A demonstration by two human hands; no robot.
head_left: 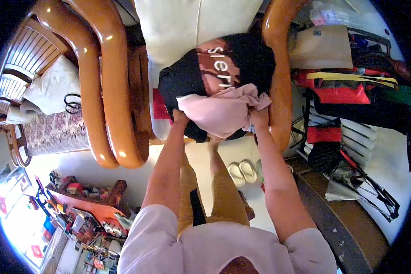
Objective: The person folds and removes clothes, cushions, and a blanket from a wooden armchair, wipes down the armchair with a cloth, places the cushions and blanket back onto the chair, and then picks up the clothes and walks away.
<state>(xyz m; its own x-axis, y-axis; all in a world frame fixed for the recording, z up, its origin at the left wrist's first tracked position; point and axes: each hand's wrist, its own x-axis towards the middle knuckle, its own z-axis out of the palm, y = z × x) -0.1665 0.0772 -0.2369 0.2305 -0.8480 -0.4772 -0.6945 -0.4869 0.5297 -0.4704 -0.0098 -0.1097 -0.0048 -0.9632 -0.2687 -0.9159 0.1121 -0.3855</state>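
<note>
A black garment with a brown printed panel and white letters lies bunched on the seat of a wooden chair. Over its near part is a pale pink cloth, crumpled at the right. My left hand grips the fabric at the left edge, its fingertips partly hidden by the cloth. At the right edge my right hand holds the bunched pink cloth. A red item shows beside the black garment on the left.
Curved wooden armrests flank the seat, and a cream cushion is behind it. Pale slippers are on the floor. Bags, including a brown paper bag, stand at the right. A cluttered shelf is at lower left.
</note>
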